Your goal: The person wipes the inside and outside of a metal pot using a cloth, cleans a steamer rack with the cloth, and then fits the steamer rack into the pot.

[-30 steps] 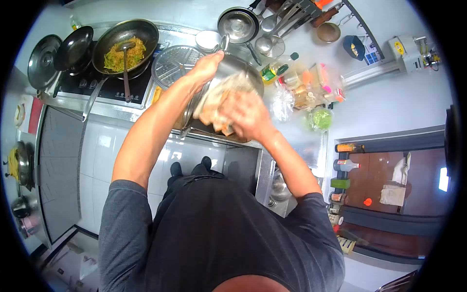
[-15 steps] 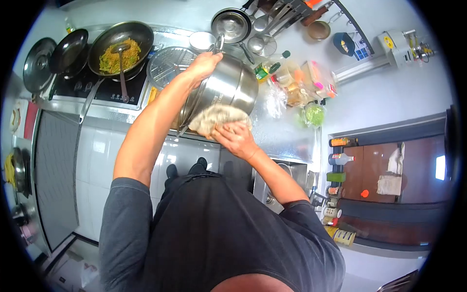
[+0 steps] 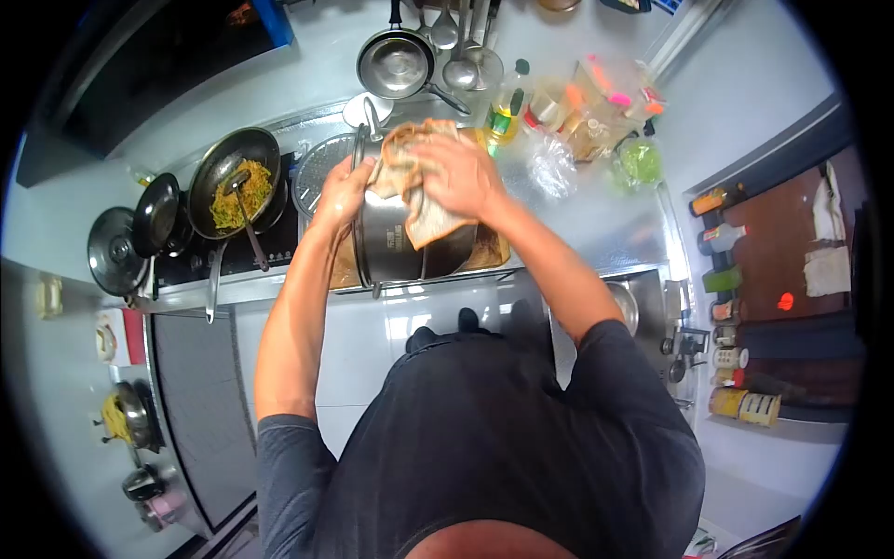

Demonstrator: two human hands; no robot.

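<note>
A large stainless steel pot lies on its side over a wooden board at the counter's front. My left hand is closed on the pot's rim at its left end, thumb near the cloth. Spread across the top of the pot is a beige cloth, with my right hand holding and pressing it there. Most of that hand's fingertips are sunk in the folds. One looped handle shows at the pot's far side. The pot's inside is hidden from me.
Left on the cooktop stand a wok of noodles with a spatula, and a dark pan. A perforated steamer tray is beside the pot. Rightward are an oil bottle, plastic bags and a sink.
My right hand and the cloth have moved from the pot's near side up onto its top. My left hand has shifted from the far handle to the rim. The view has shifted too.
</note>
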